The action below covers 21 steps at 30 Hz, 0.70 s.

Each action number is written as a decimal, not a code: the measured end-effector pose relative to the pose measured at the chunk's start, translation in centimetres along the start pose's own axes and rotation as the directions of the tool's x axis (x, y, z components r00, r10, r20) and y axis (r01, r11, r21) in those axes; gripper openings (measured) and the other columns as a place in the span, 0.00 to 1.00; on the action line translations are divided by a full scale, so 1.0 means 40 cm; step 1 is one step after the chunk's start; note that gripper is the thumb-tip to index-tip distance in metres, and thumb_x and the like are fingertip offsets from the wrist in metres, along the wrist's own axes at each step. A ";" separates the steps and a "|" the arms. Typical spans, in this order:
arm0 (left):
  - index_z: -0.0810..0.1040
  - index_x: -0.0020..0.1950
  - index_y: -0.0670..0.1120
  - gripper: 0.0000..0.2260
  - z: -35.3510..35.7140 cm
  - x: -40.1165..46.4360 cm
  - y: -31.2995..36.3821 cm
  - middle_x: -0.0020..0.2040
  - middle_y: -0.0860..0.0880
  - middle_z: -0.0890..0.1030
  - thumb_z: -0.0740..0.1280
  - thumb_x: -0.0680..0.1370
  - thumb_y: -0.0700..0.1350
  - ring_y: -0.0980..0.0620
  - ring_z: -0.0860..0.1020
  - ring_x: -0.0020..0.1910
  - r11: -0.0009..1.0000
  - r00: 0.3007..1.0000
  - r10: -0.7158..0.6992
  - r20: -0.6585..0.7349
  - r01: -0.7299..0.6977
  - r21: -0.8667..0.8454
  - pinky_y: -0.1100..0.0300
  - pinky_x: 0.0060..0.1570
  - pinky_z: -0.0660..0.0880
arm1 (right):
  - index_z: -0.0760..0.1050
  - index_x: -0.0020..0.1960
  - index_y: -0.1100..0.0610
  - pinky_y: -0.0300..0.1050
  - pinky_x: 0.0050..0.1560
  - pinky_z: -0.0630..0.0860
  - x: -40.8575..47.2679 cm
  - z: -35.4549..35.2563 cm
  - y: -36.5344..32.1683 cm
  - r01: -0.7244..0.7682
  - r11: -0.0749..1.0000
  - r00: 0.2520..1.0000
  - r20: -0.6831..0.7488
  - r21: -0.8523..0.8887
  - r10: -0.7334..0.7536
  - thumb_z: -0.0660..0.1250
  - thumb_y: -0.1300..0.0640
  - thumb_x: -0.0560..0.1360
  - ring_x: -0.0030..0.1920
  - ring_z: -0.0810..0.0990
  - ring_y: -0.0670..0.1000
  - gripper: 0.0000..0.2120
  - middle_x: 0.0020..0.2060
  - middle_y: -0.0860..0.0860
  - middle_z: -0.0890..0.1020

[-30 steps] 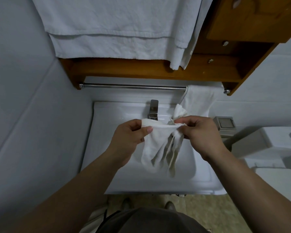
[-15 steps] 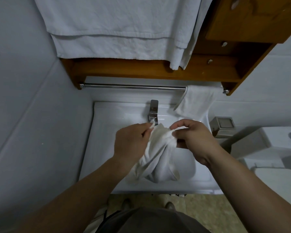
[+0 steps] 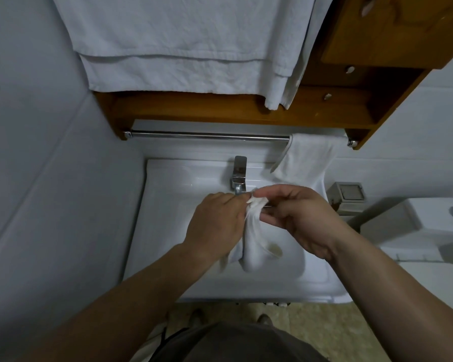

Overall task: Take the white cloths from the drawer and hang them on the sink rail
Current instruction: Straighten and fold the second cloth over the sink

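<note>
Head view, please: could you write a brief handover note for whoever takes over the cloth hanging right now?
Left hand and right hand both pinch the top of one bunched white cloth above the sink.
Done: one folded cloth already hangs at the right end of the rail.
Left: spread the held cloth and drape it on the bare rail. The drawer is out of view, so I cannot tell whether more cloths remain.

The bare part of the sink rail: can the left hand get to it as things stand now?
Probably yes. The rail is bare left of the hung cloth, with nothing between it and the left hand, which pinches the bunched cloth with the right hand.
</note>
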<state>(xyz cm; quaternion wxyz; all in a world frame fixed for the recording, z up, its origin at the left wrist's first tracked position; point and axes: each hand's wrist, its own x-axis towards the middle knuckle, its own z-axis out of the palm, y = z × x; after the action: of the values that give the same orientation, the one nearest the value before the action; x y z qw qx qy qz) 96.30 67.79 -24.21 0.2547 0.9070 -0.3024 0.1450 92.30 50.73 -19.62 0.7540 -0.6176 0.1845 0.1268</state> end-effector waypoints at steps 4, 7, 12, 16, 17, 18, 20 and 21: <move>0.84 0.53 0.46 0.13 -0.014 0.001 0.002 0.39 0.50 0.84 0.61 0.76 0.45 0.48 0.81 0.36 1.000 1.000 -0.019 0.019 0.019 -0.004 0.60 0.35 0.76 | 0.78 0.62 0.60 0.49 0.58 0.81 -0.007 0.001 -0.006 0.080 0.992 0.997 0.014 -0.096 -0.079 0.60 0.79 0.74 0.59 0.81 0.65 0.23 0.55 0.72 0.77; 0.84 0.54 0.46 0.16 -0.019 0.006 0.014 0.40 0.50 0.85 0.58 0.77 0.47 0.48 0.81 0.37 0.997 0.998 -0.043 0.035 0.045 -0.062 0.59 0.37 0.77 | 0.82 0.57 0.57 0.52 0.58 0.81 -0.007 0.007 -0.009 0.128 0.967 0.989 -0.048 -0.219 -0.142 0.70 0.74 0.71 0.55 0.82 0.65 0.19 0.51 0.70 0.80; 0.81 0.62 0.46 0.16 -0.026 -0.007 0.032 0.48 0.50 0.85 0.58 0.81 0.48 0.50 0.81 0.45 0.975 0.990 -0.080 0.112 0.101 -0.197 0.62 0.46 0.76 | 0.83 0.49 0.54 0.45 0.52 0.81 -0.018 0.013 -0.019 0.189 0.920 0.956 -0.151 -0.344 -0.253 0.75 0.70 0.69 0.40 0.85 0.49 0.14 0.36 0.52 0.86; 0.79 0.63 0.48 0.17 -0.039 -0.003 0.039 0.50 0.52 0.83 0.57 0.81 0.53 0.55 0.78 0.46 0.957 0.984 -0.057 0.168 0.102 -0.270 0.69 0.48 0.69 | 0.83 0.50 0.54 0.44 0.51 0.83 -0.023 0.011 -0.023 0.211 0.910 0.947 -0.154 -0.357 -0.280 0.75 0.69 0.70 0.41 0.86 0.50 0.13 0.39 0.53 0.86; 0.78 0.63 0.49 0.17 -0.043 0.000 0.040 0.50 0.53 0.83 0.59 0.81 0.55 0.57 0.77 0.45 0.952 0.982 -0.046 0.182 0.098 -0.290 0.71 0.46 0.68 | 0.83 0.50 0.54 0.45 0.52 0.83 -0.025 0.009 -0.024 0.213 0.909 0.947 -0.154 -0.357 -0.282 0.74 0.69 0.70 0.42 0.86 0.51 0.13 0.40 0.55 0.86; 0.78 0.64 0.50 0.17 -0.046 0.001 0.039 0.50 0.53 0.83 0.61 0.80 0.56 0.59 0.75 0.44 0.951 0.980 -0.041 0.192 0.097 -0.294 0.74 0.45 0.66 | 0.83 0.51 0.55 0.46 0.52 0.83 -0.026 0.006 -0.025 0.214 0.911 0.948 -0.148 -0.353 -0.280 0.73 0.69 0.71 0.43 0.86 0.53 0.13 0.42 0.57 0.86; 0.79 0.64 0.51 0.17 -0.047 0.002 0.032 0.49 0.53 0.84 0.64 0.79 0.56 0.59 0.75 0.43 0.958 0.984 -0.068 0.165 0.111 -0.266 0.75 0.44 0.66 | 0.83 0.55 0.59 0.45 0.52 0.83 -0.028 0.003 -0.027 0.216 0.934 0.963 -0.094 -0.285 -0.252 0.70 0.72 0.73 0.47 0.86 0.56 0.14 0.45 0.60 0.86; 0.80 0.63 0.51 0.16 -0.046 0.001 0.028 0.48 0.53 0.84 0.65 0.78 0.55 0.57 0.78 0.43 0.959 0.988 -0.093 0.125 0.122 -0.256 0.72 0.43 0.70 | 0.82 0.56 0.61 0.44 0.52 0.82 -0.030 0.000 -0.027 0.216 0.947 0.971 -0.045 -0.239 -0.234 0.68 0.74 0.73 0.48 0.86 0.56 0.15 0.46 0.60 0.86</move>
<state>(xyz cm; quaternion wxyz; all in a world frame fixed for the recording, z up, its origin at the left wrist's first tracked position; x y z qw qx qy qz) 95.44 68.02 -22.23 0.3629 0.8870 -0.2828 0.0388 91.69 50.56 -18.16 0.6789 -0.7227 0.1241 0.0380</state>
